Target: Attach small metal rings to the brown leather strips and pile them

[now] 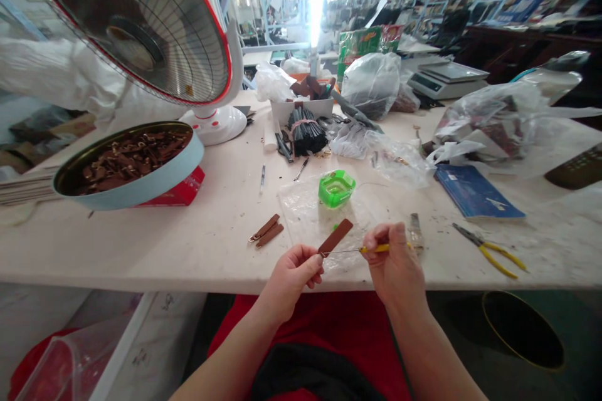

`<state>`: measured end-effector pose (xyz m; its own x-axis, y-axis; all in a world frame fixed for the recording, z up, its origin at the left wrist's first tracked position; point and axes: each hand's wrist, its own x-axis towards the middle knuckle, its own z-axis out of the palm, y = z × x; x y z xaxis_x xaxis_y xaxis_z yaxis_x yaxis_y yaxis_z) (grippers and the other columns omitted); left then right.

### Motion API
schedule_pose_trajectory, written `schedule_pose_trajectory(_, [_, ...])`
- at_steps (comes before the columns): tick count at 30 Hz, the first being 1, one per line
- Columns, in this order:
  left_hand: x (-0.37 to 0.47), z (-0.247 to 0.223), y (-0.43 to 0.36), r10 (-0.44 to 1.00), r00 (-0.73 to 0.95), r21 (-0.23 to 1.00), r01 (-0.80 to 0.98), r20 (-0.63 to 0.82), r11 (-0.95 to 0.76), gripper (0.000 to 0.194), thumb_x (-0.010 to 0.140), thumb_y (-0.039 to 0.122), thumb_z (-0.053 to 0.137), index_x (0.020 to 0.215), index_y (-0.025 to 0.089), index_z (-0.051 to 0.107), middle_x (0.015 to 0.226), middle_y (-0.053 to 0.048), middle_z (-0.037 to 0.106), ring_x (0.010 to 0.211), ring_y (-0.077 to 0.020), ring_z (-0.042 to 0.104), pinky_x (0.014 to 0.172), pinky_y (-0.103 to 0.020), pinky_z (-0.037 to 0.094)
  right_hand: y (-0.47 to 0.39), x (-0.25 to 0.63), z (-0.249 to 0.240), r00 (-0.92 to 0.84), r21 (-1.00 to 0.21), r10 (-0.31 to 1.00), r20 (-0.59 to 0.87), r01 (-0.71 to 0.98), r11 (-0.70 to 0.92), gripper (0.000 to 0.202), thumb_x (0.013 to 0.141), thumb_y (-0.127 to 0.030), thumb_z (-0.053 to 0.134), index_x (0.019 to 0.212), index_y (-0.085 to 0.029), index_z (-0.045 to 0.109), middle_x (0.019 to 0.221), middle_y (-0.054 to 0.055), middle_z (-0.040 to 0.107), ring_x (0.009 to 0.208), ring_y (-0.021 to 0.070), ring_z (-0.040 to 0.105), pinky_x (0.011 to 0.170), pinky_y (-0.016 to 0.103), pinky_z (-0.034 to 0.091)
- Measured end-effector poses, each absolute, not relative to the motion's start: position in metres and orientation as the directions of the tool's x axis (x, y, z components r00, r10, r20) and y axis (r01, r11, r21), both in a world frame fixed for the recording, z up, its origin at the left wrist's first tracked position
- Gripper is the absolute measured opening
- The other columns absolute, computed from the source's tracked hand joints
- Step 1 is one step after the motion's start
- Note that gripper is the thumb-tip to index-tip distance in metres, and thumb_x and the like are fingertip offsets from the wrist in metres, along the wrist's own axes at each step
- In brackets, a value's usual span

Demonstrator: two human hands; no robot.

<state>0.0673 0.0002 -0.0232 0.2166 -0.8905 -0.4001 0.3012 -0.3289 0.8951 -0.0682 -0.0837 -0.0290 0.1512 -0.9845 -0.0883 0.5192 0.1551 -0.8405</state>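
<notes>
My left hand (pixel 291 272) pinches the lower end of a brown leather strap (pixel 335 237) that points up and to the right above the table's front edge. My right hand (pixel 394 260) grips a thin yellow-handled tool (pixel 376 249); its fine metal tip reaches left to the strap's lower end. Two more brown straps (pixel 266 230) with metal rings lie on the white table (pixel 188 225) to the left of my hands. A small green dish (pixel 335 188) stands just beyond, on a clear plastic sheet.
A round tin full of brown straps (pixel 126 163) sits at the left under a large fan heater (pixel 141 19). Yellow-handled pliers (pixel 491 250), a blue booklet (pixel 475 191), plastic bags (pixel 498 113), a bundle of black strips (pixel 305 131) and a scale (pixel 446 78) lie around.
</notes>
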Motion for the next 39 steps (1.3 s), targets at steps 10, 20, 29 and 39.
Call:
schedule_pose_trajectory(10, [0.06, -0.015, 0.016, -0.874, 0.382, 0.952, 0.178, -0.301, -0.25, 0.012, 0.066, 0.025, 0.049, 0.067, 0.016, 0.041, 0.056, 0.005, 0.04, 0.052, -0.0068, 0.034, 0.053, -0.021, 0.028, -0.068, -0.08, -0.018, 0.073, -0.803, -0.993, -0.096, 0.583, 0.121, 0.04, 0.078, -0.055, 0.05, 0.064, -0.018, 0.047, 0.054, -0.004, 0.044, 0.05, 0.0066, 0.04, 0.048, 0.021, 0.031])
schedule_pose_trajectory(20, [0.058, 0.002, 0.026, -0.922, 0.265, 0.958, 0.132, -0.283, -0.255, 0.016, 0.069, 0.029, 0.052, 0.07, 0.015, 0.044, 0.059, 0.005, 0.039, 0.054, -0.0073, 0.032, 0.053, -0.022, 0.027, -0.047, -0.068, -0.023, 0.505, -0.994, -0.863, -0.022, -0.102, -0.034, 0.039, 0.081, -0.049, 0.048, 0.058, -0.017, 0.044, 0.052, -0.002, 0.046, 0.052, 0.0084, 0.042, 0.054, 0.025, 0.035])
schedule_pose_trajectory(29, [0.072, -0.01, 0.029, -0.921, 0.318, 0.971, -0.006, -0.225, -0.239, 0.011, 0.072, 0.025, 0.048, 0.071, 0.015, 0.044, 0.061, 0.004, 0.041, 0.056, -0.0082, 0.036, 0.053, -0.022, 0.03, -0.043, -0.047, -0.03, 0.652, -0.983, -0.736, -0.182, -0.113, 0.144, 0.03, 0.071, -0.044, 0.057, 0.067, -0.015, 0.049, 0.053, -0.004, 0.042, 0.049, 0.0062, 0.036, 0.046, 0.022, 0.028])
schedule_pose_trajectory(39, [0.158, -0.042, 0.031, -0.84, 0.53, 0.882, -0.333, -0.118, -0.334, 0.023, 0.08, 0.036, 0.046, 0.083, 0.014, 0.054, 0.07, -0.001, 0.054, 0.065, -0.0128, 0.049, 0.063, -0.024, 0.038, -0.048, -0.01, -0.056, 0.591, -0.972, -0.776, -0.221, -0.064, 0.228, 0.048, 0.071, -0.057, 0.056, 0.089, -0.013, 0.054, 0.052, -0.005, 0.042, 0.049, 0.0072, 0.037, 0.048, 0.022, 0.031])
